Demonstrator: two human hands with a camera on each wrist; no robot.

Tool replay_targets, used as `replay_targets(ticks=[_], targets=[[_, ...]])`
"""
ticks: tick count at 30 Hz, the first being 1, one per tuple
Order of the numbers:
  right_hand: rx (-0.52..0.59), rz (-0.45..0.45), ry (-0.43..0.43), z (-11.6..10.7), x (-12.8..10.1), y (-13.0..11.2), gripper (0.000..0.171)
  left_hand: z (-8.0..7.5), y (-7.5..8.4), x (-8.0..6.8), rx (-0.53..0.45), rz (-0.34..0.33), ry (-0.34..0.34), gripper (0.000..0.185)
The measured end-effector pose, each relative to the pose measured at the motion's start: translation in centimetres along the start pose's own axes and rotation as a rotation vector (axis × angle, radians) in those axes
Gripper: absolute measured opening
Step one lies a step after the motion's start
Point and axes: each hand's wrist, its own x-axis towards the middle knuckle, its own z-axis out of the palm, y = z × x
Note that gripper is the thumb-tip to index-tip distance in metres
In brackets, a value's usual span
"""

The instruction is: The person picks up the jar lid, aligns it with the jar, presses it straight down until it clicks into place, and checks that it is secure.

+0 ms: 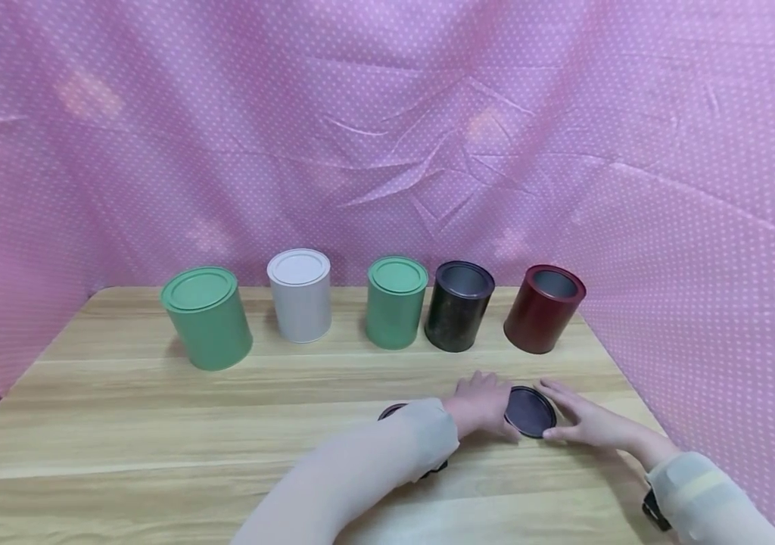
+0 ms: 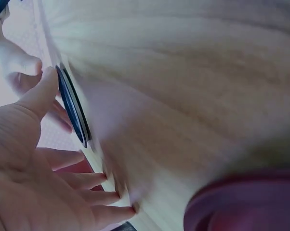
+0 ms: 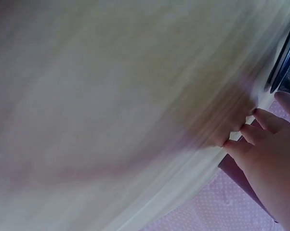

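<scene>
A round black lid (image 1: pixel 530 412) lies on the wooden table between the two hands. My left hand (image 1: pixel 483 405) is at its left edge, overlapping it in the head view. In the left wrist view that hand's thumb (image 2: pixel 48 89) is at the lid's rim, while the other fingers spread out loosely towards the tabletop. My right hand (image 1: pixel 581 420) is around the lid's right side, thumb and fingers apart; its fingertips (image 3: pixel 228 143) are at the table surface. A dark red lid (image 2: pixel 251 202) lies left of the left hand, mostly hidden by the sleeve in the head view.
Along the back stand a larger green can (image 1: pixel 209 322), a white can (image 1: pixel 301 299), a smaller green can (image 1: pixel 394 306), an open black can (image 1: pixel 457 310) and an open dark red can (image 1: pixel 541 314). Pink dotted cloth (image 1: pixel 387 136) hangs behind and beside the table (image 1: pixel 190 439).
</scene>
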Motion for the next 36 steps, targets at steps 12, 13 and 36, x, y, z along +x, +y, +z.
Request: replay_targets(ticks=[12, 13, 36], targets=[[-0.032, 0.009, 0.005, 0.2, 0.4, -0.1, 0.086, 0.1, 1.4, -0.1, 0.051, -0.13, -0.017, 0.072], [-0.036, 0.008, 0.009, 0.2, 0.4, -0.1, 0.086, 0.1, 1.5, -0.1, 0.054, -0.133, -0.017, 0.072], [-0.116, -0.028, 0.087, 0.5, 0.4, 0.1, 0.08, 0.5, 1.4, 0.8, 0.07, -0.07, 0.055, 0.06]])
